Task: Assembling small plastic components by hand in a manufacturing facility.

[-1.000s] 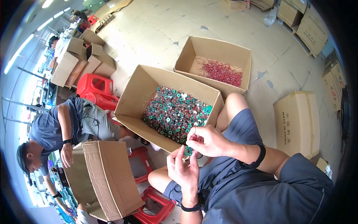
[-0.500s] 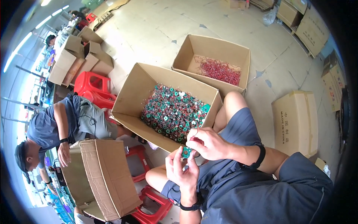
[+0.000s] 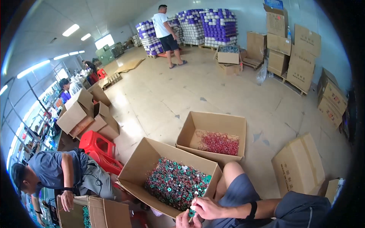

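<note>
Low in the picture, my left hand [image 3: 185,221] pinches a small green circuit board [image 3: 192,213] between its fingertips; the lower part of that hand is cut off by the frame edge. My right hand [image 3: 208,208] is closed right beside it, fingertips touching the board's near area. A thin red wire [image 3: 196,196] with a pale end sticks up from the right fingers. Both hands are over the near edge of a cardboard box [image 3: 131,155], which holds a heap of green ring-shaped boards with red wires [image 3: 173,184].
Behind it stands a second cardboard box [image 3: 213,121] with red wires [image 3: 219,143]. A closed carton [image 3: 298,165] is at right. At left, a seated co-worker [image 3: 57,167] leans over another box [image 3: 108,212], near red stools [image 3: 97,142]. A person [image 3: 166,32] stands by purple-and-white stacks [image 3: 218,26].
My view has tilted up, so the boxes and my hands sit lower in the picture and the far room shows. My hands remain together at the board.
</note>
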Demonstrator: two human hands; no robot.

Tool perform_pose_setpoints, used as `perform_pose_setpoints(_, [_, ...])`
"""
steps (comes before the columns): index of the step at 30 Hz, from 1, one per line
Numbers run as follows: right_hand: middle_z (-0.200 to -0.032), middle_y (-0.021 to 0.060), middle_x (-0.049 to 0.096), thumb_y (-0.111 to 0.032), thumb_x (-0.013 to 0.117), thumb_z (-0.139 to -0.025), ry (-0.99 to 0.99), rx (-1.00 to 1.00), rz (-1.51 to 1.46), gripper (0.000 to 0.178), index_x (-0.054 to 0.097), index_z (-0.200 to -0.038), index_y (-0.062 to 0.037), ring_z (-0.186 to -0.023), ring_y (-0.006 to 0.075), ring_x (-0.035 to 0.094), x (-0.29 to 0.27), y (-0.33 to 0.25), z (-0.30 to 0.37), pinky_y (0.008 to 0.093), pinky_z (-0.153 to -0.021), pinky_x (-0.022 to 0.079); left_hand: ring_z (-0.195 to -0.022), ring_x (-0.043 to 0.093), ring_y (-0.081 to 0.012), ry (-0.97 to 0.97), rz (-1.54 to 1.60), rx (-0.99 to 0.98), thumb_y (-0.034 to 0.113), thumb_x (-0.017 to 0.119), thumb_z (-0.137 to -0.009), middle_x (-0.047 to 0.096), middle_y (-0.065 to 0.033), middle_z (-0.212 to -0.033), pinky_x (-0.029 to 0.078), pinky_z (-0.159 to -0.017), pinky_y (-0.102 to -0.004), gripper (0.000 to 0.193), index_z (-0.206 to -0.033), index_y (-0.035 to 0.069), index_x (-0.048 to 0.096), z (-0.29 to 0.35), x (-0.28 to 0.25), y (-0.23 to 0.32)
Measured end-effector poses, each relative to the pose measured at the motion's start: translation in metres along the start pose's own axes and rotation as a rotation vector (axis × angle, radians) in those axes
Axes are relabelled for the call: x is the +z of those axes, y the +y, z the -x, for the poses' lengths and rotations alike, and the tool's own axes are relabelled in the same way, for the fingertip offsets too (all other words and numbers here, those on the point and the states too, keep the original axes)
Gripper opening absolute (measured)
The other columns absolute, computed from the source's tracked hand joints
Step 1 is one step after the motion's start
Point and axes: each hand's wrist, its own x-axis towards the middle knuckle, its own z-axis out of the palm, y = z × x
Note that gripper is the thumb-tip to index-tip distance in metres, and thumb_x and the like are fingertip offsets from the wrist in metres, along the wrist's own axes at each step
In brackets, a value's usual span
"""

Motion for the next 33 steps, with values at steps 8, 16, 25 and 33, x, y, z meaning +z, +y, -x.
perform_pose_setpoints(8, [-0.087,0.0145,0.064,-0.015,0.056,-0.096,-0.167,-0.012,0.077,0.013,0.054,-0.099,-0.0021,-0.078,0.0325,0.066,0.005,0.001,0.002,0.0425,-0.07,0.052,-0.086,0.065,-0.0338,-0.02,-0.002,-0.02,0.016,0.075,-0.084,0.065,-0.0158,-0.099,0.056,-0.074,-0.0397,0.03,-0.11,0.004,0.067,0.003,-0.005,-0.009])
perform_pose_setpoints(16, [-0.096,0.018,0.067,-0.017,0.056,-0.091,-0.214,0.155,0.018,0.015,0.063,-0.099,-0.0055,-0.087,0.0369,0.065,0.001,-0.012,-0.007,0.045,-0.07,0.053,-0.084,0.065,-0.0336,0.04,0.001,0.011,0.021,0.074,-0.088,0.065,-0.0152,-0.097,0.056,-0.072,-0.0402,0.028,-0.109,0.005,0.068,0.0,-0.005,-0.01])
perform_pose_setpoints(25, [-0.085,0.0194,0.063,-0.016,0.053,-0.096,-0.214,0.061,0.0,0.015,0.053,-0.098,-0.0018,-0.081,0.0375,0.065,0.019,0.012,0.005,0.0449,-0.069,0.05,-0.08,0.065,-0.0324,0.061,0.015,0.033,0.026,0.074,-0.089,0.065,-0.0145,-0.093,0.055,-0.069,-0.039,0.029,-0.104,0.002,0.07,0.004,-0.006,-0.002])
perform_pose_setpoints(33, [-0.078,0.0181,0.062,-0.013,0.057,-0.094,-0.119,-0.012,-0.048,0.01,0.055,-0.094,-0.0032,-0.075,0.0358,0.065,0.015,0.015,-0.006,0.0449,-0.066,0.05,-0.079,0.064,-0.0318,0.067,-0.024,0.05,0.024,0.074,-0.084,0.065,-0.0144,-0.09,0.053,-0.068,-0.0378,0.03,-0.104,0.002,0.069,-0.007,0.003,-0.01])
